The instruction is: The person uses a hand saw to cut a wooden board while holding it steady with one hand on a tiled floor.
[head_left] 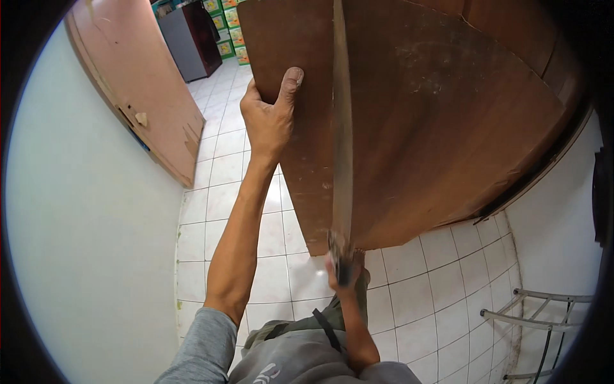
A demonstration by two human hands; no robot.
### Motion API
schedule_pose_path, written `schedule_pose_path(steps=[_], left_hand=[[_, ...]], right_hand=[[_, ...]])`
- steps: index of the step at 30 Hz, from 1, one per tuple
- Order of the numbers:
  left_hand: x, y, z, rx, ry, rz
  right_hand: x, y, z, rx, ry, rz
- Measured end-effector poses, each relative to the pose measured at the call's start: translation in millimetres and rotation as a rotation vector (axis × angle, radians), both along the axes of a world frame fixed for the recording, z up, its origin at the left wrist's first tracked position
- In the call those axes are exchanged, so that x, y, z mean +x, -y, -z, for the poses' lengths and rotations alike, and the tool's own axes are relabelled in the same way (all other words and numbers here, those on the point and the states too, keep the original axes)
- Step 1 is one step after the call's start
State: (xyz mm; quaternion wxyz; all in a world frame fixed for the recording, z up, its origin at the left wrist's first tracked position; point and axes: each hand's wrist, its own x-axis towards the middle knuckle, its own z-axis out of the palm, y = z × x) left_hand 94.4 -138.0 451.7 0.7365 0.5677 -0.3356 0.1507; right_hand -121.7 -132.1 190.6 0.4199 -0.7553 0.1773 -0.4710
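A large brown wooden board (422, 147) stands tilted in front of me. My left hand (272, 121) grips its left edge, thumb flat on the face, the other fingers largely hidden behind it. Lower down, my right hand (342, 279) is wrapped round the handle of a handsaw (343, 128), both smeared by motion. The long blade points away from me and runs up the board, left of its middle. How deep the blade sits in the wood I cannot tell.
A worn pinkish door (137, 83) stands at the left, beside the pale wall (83, 224). Green boxes (225, 29) and a grey and dark red cabinet (192, 41) are at the back. A metal tube frame (543, 313) is at the lower right, on white floor tiles (409, 288).
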Motion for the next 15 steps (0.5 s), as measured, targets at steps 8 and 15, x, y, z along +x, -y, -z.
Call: schedule_pose_path(steps=[8, 15], left_hand=[[-5.0, 0.0, 5.6, -0.049, -0.016, 0.055], [-7.8, -0.9, 2.2, -0.010, 0.053, -0.068]], right_hand=[[-100.8, -41.6, 82.1, -0.293, -0.378, 0.105], [-59.5, -35.7, 28.5, 0.057, -0.002, 0.059]])
